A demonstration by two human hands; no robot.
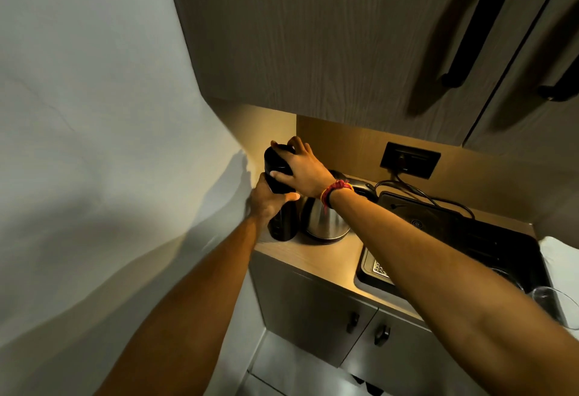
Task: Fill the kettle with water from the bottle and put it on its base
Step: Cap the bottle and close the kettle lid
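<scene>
A tall black bottle stands upright on the wooden counter in the far left corner by the wall. My left hand is wrapped around its middle. My right hand is closed over its top, where the cap is. Just right of the bottle stands a steel kettle with a black lid and handle; my right wrist crosses in front of its top. The kettle's base is hidden under it.
A black induction hob lies to the right, its cord running to a wall socket. A sink is set into the counter in front of it. A glass stands at the right edge. Wall cupboards hang low overhead.
</scene>
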